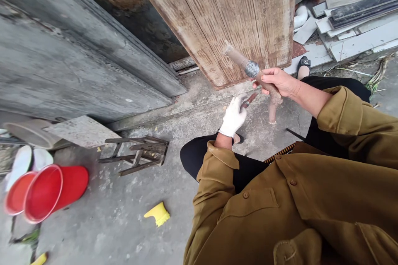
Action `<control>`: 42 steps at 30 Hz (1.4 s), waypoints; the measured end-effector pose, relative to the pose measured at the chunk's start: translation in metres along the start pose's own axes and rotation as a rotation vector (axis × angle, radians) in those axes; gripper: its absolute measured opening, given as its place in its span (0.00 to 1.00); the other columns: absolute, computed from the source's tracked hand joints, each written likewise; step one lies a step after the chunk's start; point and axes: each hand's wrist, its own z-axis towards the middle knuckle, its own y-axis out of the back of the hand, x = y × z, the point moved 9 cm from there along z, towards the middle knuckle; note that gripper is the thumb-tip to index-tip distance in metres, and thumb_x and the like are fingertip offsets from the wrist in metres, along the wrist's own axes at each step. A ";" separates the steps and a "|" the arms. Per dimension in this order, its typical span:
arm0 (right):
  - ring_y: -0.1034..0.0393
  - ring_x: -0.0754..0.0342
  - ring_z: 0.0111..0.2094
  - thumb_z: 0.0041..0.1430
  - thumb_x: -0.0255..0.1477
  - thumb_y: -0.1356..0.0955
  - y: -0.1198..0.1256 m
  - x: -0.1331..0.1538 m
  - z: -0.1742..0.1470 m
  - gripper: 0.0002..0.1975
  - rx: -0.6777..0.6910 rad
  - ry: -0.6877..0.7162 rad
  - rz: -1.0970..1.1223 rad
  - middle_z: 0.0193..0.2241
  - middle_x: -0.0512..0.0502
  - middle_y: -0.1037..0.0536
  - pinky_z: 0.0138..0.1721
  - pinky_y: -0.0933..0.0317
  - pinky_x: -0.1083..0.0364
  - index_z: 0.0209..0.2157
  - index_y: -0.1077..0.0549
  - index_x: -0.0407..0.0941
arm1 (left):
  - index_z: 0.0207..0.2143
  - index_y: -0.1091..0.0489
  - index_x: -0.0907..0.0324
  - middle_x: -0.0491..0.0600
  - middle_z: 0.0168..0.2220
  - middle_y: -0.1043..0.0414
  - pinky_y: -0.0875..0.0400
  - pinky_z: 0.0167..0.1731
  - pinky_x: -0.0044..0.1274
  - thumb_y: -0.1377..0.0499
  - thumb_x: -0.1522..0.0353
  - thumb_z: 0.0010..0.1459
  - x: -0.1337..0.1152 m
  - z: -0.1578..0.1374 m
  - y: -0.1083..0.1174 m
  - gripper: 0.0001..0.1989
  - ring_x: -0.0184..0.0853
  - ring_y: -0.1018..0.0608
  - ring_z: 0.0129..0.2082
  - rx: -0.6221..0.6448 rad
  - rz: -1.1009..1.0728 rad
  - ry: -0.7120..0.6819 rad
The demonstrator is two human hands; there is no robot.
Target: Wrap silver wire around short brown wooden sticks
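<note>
My right hand (280, 82), bare, has its fingers closed round a dusty brownish pipe (236, 56) with a bent or branched lower end. Silver wire (251, 68) is wound several times round the pipe, just beyond my fingers. In a white glove, my left hand (234, 115) is closed on a short, thin reddish-brown tool (250, 99); its kind is unclear, and part of it is hidden in the palm. The tool's visible end points toward the pipe, below the wire coil.
A worn wooden panel (230, 12) stands in front of me. To the left are a small wooden stool (139, 153) and red buckets (73, 184). A yellow piece (158, 214) lies on the concrete floor. Stacked boards (363, 20) lie at the upper right.
</note>
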 end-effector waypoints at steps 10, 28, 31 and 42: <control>0.25 0.55 0.34 0.53 0.36 0.25 0.015 0.011 0.004 0.14 -0.150 0.038 0.029 0.37 0.42 0.21 0.20 0.39 0.62 0.36 0.26 0.41 | 0.52 0.29 0.59 0.53 0.53 0.25 0.31 0.59 0.31 0.46 0.79 0.53 0.009 0.002 -0.013 0.23 0.39 0.24 0.54 0.101 0.030 0.062; 0.28 0.57 0.33 0.57 0.38 0.28 0.042 0.034 -0.008 0.14 -0.287 0.078 -0.161 0.39 0.42 0.22 0.23 0.37 0.61 0.39 0.27 0.42 | 0.46 0.32 0.63 0.49 0.24 0.28 0.42 0.16 0.20 0.50 0.50 0.65 0.104 -0.024 -0.008 0.24 0.28 0.31 0.15 -0.299 -0.912 0.823; 0.34 0.62 0.22 0.53 0.32 0.26 0.005 0.019 -0.007 0.13 -0.050 -0.040 -0.186 0.36 0.43 0.20 0.19 0.39 0.61 0.38 0.24 0.40 | 0.52 0.33 0.60 0.55 0.37 0.24 0.31 0.27 0.23 0.50 0.50 0.65 0.082 -0.007 -0.005 0.25 0.31 0.23 0.28 -0.289 -0.992 0.574; 0.40 0.63 0.17 0.56 0.34 0.27 0.002 -0.005 0.008 0.11 -0.144 -0.152 -0.304 0.30 0.44 0.19 0.17 0.46 0.60 0.35 0.26 0.41 | 0.44 0.28 0.59 0.42 0.21 0.40 0.33 0.27 0.24 0.45 0.51 0.65 0.004 0.009 -0.027 0.21 0.28 0.34 0.20 -0.005 -0.753 0.235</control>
